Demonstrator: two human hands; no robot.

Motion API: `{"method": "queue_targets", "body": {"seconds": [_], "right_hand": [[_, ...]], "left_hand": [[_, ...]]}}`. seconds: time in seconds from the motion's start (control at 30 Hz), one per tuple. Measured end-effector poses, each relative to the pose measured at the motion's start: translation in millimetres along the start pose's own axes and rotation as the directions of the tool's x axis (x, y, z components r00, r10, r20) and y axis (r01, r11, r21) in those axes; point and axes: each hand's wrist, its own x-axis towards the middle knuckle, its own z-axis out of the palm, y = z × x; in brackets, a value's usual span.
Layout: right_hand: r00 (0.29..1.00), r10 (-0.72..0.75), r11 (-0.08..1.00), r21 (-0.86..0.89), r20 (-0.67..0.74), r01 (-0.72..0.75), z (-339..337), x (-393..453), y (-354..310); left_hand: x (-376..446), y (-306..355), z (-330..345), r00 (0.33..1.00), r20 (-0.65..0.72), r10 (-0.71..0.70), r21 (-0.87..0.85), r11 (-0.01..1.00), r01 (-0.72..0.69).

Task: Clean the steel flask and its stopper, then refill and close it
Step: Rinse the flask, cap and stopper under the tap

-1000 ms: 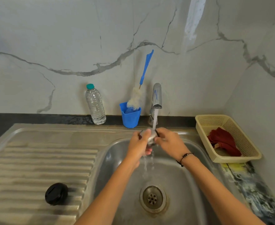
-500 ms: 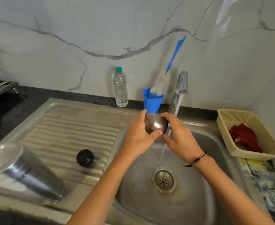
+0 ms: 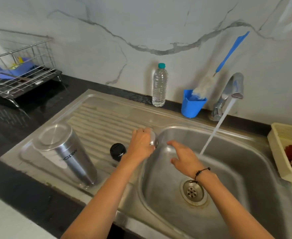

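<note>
Left hand (image 3: 141, 145) fingers curl round the steel cup (image 3: 153, 140) at the drainboard's three o'clock edge — draining spot; right hand (image 3: 183, 157) spread. Flask (image 3: 64, 152) upside-down, stopper (image 3: 118, 151) beside.

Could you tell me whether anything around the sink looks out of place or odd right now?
The tap is running into the sink basin with nothing under the stream: the left hand holds the steel cup at the drainboard and the right hand is empty.

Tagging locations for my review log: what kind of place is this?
Most likely a home kitchen: a steel sink with a running tap, a dish rack on the counter, and a bottle brush in a cup.
</note>
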Motion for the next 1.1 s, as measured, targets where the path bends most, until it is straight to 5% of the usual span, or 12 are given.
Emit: {"method": "queue_targets", "body": {"seconds": [0.57,0.7,0.93,1.1], "right_hand": [[0.992,0.115,0.993,-0.006,-0.046,-0.116,-42.5,-1.5,47.7],[0.983,0.181,0.983,-0.006,-0.039,-0.182,-53.1,-2.0,61.9],[0.932,0.316,0.905,-0.238,-0.18,-0.353,-84.2,7.2,82.4],[0.868,0.335,0.887,-0.189,-0.366,-0.422,-115.5,33.8,93.4]], "left_hand": [[38.8,-29.7,0.2,0.979,0.084,-0.184,0.208,0.965,0.163],[32.3,-9.4,-2.5,0.969,-0.016,-0.245,0.24,0.94,0.242],[32.4,65.8,-4.1,0.998,0.047,-0.04,0.16,0.987,0.032],[40.8,110.1,13.4,0.973,0.215,0.085,0.124,0.986,-0.114]]}}
